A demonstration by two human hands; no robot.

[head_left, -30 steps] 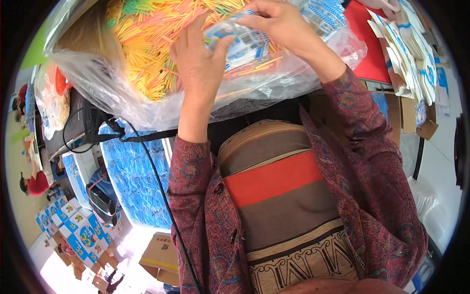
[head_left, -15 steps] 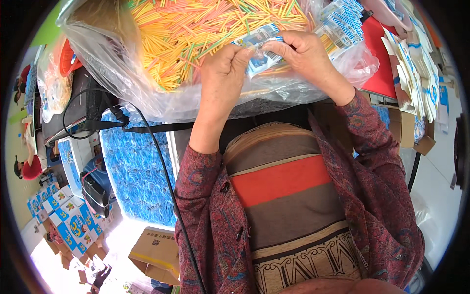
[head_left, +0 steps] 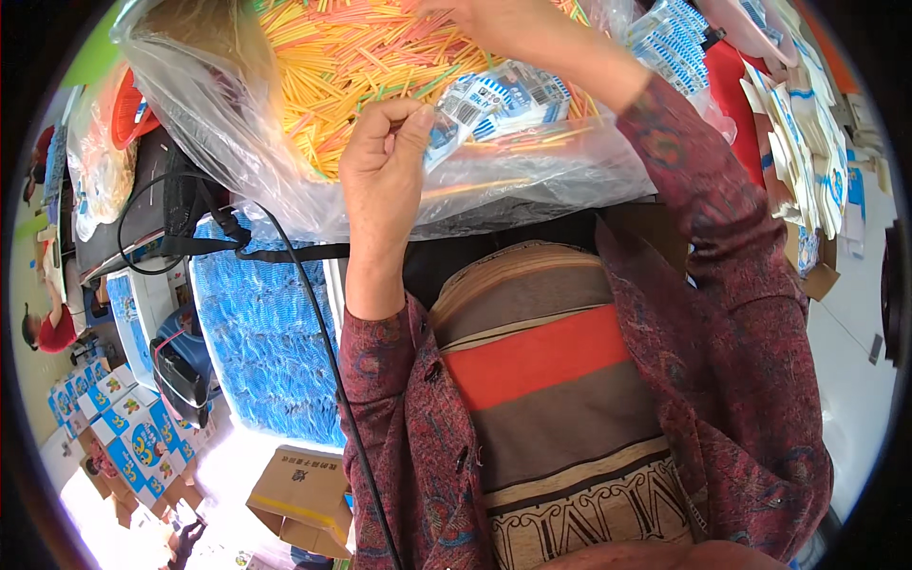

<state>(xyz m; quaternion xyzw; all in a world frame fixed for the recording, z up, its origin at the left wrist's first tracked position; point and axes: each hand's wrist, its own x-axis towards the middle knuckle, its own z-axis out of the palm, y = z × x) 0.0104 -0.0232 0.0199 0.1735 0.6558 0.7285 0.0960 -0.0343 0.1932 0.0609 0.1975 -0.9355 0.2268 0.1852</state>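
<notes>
My left hand (head_left: 385,166) is closed, with thumb and finger pinching the edge of a small blue-and-white printed plastic packet (head_left: 463,112). More such packets (head_left: 537,92) lie just right of it, on the heap. Beyond them spreads a heap of thin yellow, pink and green sticks (head_left: 332,66) in a large clear plastic bag (head_left: 313,199). My right hand (head_left: 503,27) reaches over the far part of the heap. Its fingers stretch leftward, partly cut off by the upper edge of the view, and nothing shows in them.
A fanned stack of packets (head_left: 670,43) lies at the far right, near a pink basin (head_left: 755,24). White-and-blue cartons (head_left: 798,142) stand beyond it. Left of my lap is a bin of blue netted packets (head_left: 271,332). A black cable (head_left: 318,313) hangs beside my left arm.
My hands have parted. The right one has let go of the packet and moved up and left over the sticks; the left one has drawn slightly left and down with the packet.
</notes>
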